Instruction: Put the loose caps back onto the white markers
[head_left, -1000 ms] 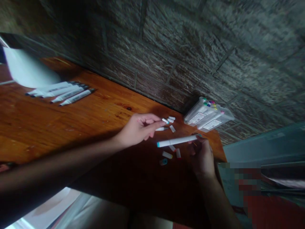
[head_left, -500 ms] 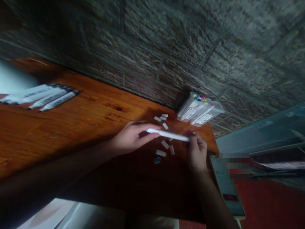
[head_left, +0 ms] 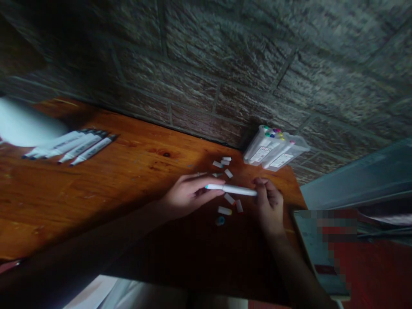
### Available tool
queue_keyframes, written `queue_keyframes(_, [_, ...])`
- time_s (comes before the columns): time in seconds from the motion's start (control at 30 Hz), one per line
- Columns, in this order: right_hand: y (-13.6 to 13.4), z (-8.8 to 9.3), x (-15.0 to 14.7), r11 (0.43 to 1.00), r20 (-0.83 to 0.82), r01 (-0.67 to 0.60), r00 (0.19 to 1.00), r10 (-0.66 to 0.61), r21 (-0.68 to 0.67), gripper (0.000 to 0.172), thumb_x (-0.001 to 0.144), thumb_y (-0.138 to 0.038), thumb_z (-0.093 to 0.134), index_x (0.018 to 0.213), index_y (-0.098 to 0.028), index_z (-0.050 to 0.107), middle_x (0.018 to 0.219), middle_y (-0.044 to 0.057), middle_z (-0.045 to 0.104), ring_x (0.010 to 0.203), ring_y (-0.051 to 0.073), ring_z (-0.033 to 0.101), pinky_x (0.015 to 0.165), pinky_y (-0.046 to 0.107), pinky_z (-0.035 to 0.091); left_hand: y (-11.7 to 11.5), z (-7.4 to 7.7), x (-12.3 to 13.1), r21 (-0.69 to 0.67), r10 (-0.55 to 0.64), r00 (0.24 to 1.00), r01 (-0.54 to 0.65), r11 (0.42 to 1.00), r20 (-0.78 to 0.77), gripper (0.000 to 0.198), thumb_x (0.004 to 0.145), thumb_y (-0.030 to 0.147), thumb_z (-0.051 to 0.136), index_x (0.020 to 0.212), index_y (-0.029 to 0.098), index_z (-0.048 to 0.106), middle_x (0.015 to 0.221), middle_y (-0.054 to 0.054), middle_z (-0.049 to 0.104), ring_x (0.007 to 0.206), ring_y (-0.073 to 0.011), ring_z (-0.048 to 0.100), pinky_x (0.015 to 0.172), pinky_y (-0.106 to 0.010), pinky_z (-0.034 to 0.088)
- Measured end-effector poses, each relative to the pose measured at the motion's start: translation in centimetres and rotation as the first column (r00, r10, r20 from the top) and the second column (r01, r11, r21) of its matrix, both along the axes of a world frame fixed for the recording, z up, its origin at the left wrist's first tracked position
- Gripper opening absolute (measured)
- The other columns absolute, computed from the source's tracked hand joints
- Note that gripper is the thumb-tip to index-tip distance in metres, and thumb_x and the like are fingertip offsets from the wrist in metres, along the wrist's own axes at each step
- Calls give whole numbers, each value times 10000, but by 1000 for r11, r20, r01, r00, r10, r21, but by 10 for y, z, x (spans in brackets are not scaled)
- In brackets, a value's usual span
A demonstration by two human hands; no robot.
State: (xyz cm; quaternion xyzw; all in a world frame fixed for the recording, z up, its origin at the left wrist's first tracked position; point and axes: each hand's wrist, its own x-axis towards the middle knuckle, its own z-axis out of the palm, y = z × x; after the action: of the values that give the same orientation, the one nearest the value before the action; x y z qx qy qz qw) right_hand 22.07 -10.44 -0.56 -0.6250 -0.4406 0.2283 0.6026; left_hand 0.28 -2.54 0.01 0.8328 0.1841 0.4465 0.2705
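Behind the table we see a wall (head_left: 199,77) of rough, grey-brown blocks, parted by straight joints that slant across the view. The wooden table (head_left: 135,159) is orange-brown with a dark knot (head_left: 166,154); its near portion lies in deep shadow. At the far left we note a smooth white object (head_left: 25,126), too blurred to identify, and, above it, a dim brown shape (head_left: 19,43). At the right we distinguish a grey-blue panel (head_left: 357,169) and, lower down, a red surface (head_left: 380,274), partly covered by pixelation.
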Motion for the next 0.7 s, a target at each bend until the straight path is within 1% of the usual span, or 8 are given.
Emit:
queue_keyframes(0.07, [0,0,3,1000,-18,-9,1000,9,-7,354,889,-541,618,809,-196,633,693,-26,522,590,119,428,528,241,327,-1,4,-2,-63,43,999,-42,997,10,196,893,281,691,1058,183,731,985,-54,783,816,-150,737,746,-211,575])
queue_keyframes(0.13, [0,0,5,999,-18,-31,999,31,-8,386,899,-545,608,745,-192,601,636,-43,453,557,108,376,506,240,292,-1,7,-4,-94,86,996,-85,992,8,189,898,289,680,1040,177,733,966,-49,787,805,-147,738,742,-201,572])
queue_keyframes(0.23, [0,0,4,999,-5,-52,999,52,-14,413,917,-529,600,688,-188,557,604,-55,400,551,101,344,505,241,272,-1,9,-7,-56,97,995,-96,994,7,169,891,282,685,1009,174,737,916,-38,791,758,-135,733,713,-186,562])
queue_keyframes(0.33, [0,-1,3,998,24,-59,998,59,-11,423,928,-524,590,677,-186,551,590,-57,396,549,99,340,508,243,269,0,8,-8,-43,67,998,-66,997,17,173,893,275,685,1025,172,730,949,-42,788,771,-132,730,719,-188,559])
queue_keyframes(0.43, [0,-2,2,997,23,-69,997,70,-19,431,920,-530,600,669,-183,554,586,-56,404,548,98,349,505,241,274,2,5,-8,-52,42,999,-40,998,26,175,902,255,676,1044,163,720,966,-42,782,795,-131,729,738,-190,558])
queue_keyframes(0.53, [-2,0,1,998,-5,-60,998,60,-19,419,901,-535,625,680,-181,582,580,-52,431,537,99,370,495,235,288,5,4,-8,-37,54,998,-55,998,-24,178,921,250,653,1068,167,709,967,-37,774,783,-125,717,730,-194,547])
queue_keyframes(0.6, [-3,2,-2,997,-26,-68,997,68,-23,404,889,-534,641,693,-182,606,569,-46,471,524,102,401,492,232,314,7,5,-9,3,67,995,-67,998,-80,186,932,254,639,1088,178,705,982,-36,767,813,-131,711,757,-204,542])
queue_keyframes(0.7, [-7,4,-10,992,-51,-125,991,123,-31,355,870,-502,680,712,-187,636,584,-28,554,524,109,467,509,230,372,9,4,-11,72,58,990,-49,996,-130,192,945,255,620,1099,184,710,976,-39,766,858,-140,709,816,-218,537])
